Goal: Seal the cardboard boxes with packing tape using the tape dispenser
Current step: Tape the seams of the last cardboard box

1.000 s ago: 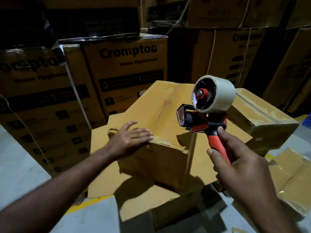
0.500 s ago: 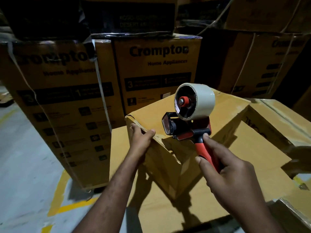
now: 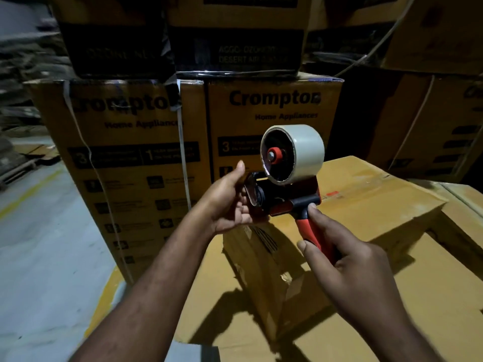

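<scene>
Right hand (image 3: 347, 267) grips a red-handled tape dispenser (image 3: 285, 202) above a tan cardboard box (image 3: 371, 205). Left hand (image 3: 227, 202), slack-fingered, at nine o'clock (seeking tape's end, probably).

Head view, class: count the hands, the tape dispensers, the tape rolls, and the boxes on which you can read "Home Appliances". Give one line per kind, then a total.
Hands: 2, the left hand and the right hand
tape dispenser: 1
tape roll: 1
Boxes reading "Home Appliances": 2, the left box and the centre box
Total: 6
</scene>
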